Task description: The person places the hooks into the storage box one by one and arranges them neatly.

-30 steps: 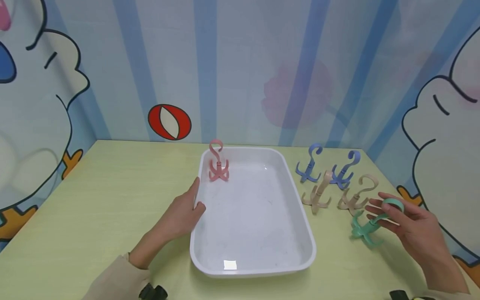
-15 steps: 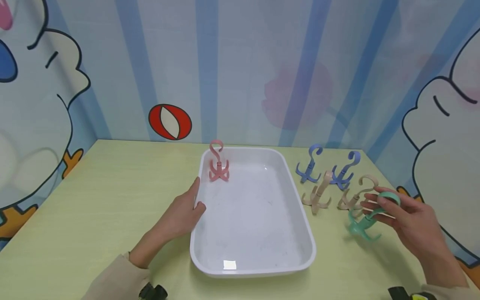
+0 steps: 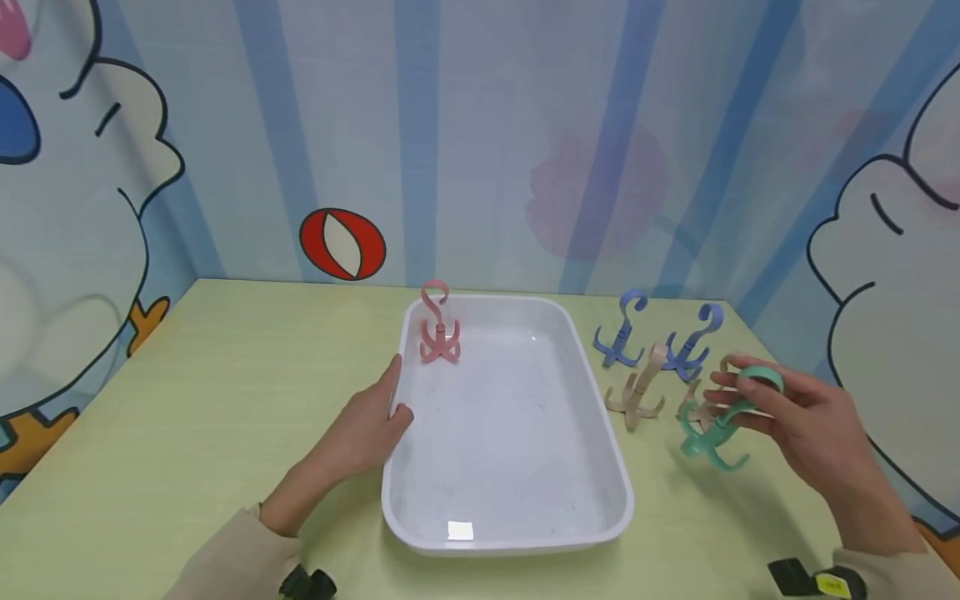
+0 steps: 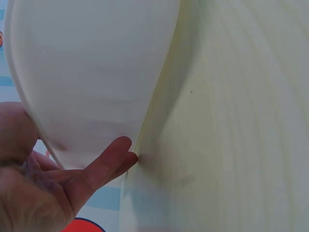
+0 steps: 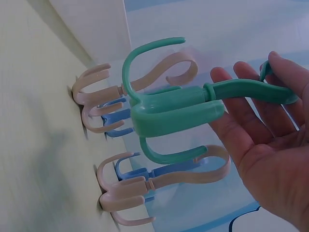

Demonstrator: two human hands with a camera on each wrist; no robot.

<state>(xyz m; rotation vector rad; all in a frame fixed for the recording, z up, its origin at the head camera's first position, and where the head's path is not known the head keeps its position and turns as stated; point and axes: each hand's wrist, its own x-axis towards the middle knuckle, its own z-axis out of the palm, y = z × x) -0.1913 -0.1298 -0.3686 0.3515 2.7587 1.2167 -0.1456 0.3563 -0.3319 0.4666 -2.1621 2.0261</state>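
My left hand (image 3: 363, 433) grips the left rim of a white plastic tray (image 3: 510, 454), thumb over the edge and fingers against the outer wall (image 4: 91, 96). On the right, my right hand (image 3: 813, 425) holds a green multi-prong hanging hook (image 5: 169, 111) by its curved top. The prongs point down to the left, above the table. Behind it stand two beige hooks, one in full view (image 3: 637, 396) and one partly covered by my fingers. Two blue hooks (image 3: 617, 346) (image 3: 686, 357) stand farther back. A pink hook (image 3: 440, 340) stands upright in the tray's far left corner.
The pale yellow table (image 3: 225, 400) ends at a striped blue backdrop (image 3: 480, 150) with cartoon figures. The standing hooks are close together between the tray's right side and the table's right edge.
My right hand has carried the green hook left and slightly farther back, now overlapping the right beige hook in the head view. My left hand and the tray have stayed put.
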